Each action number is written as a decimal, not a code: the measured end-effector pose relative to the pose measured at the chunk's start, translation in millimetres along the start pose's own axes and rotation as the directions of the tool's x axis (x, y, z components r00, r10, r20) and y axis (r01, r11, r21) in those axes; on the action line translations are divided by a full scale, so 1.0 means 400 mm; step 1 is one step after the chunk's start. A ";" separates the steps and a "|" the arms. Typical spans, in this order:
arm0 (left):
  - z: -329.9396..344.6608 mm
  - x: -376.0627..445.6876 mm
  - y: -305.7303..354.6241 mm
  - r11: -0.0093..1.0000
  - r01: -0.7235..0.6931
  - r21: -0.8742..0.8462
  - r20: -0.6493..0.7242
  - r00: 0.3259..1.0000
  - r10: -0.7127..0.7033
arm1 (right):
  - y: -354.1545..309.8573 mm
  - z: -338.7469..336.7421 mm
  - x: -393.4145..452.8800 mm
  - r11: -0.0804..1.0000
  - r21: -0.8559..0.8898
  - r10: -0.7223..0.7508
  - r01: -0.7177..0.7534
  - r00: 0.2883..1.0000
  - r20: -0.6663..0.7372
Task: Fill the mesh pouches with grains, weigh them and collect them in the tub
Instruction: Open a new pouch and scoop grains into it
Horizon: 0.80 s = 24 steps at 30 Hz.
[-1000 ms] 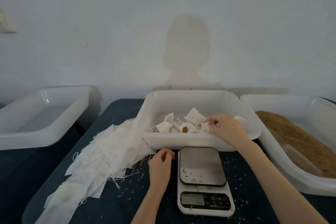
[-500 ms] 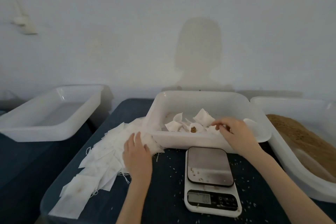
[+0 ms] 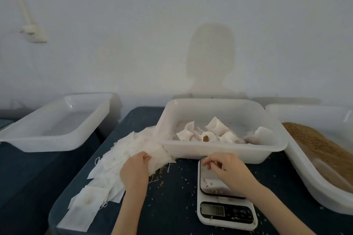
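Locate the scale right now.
Head view, lower centre-right: the scale sits on the table just in front of the middle tub, under the right hand.

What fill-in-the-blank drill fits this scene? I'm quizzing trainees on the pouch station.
1. The left hand grips a pouch from the ____ of empty pouches.
2. The right hand hangs over the ____.
3. The filled pouches lie in the ____ tub.
4. The grains fill the tub on the ____.

Missing words: pile; scale; middle; right
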State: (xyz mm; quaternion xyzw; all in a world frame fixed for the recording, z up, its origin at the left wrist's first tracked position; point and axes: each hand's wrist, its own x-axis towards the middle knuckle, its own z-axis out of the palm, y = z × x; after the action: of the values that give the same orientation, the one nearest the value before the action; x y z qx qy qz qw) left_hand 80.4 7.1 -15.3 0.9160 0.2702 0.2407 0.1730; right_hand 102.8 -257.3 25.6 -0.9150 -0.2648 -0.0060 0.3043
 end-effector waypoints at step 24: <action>-0.077 -0.147 0.237 0.395 0.325 -0.859 0.365 0.931 0.028 | -0.101 0.043 -0.050 0.992 -0.078 -0.119 0.101 0.950 -0.288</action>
State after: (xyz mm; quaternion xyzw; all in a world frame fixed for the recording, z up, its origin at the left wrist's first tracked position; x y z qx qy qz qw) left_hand 59.5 -96.4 32.1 0.6714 0.1457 0.1790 0.7042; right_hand 63.5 -230.2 30.5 -0.8970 -0.2673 -0.1660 0.3105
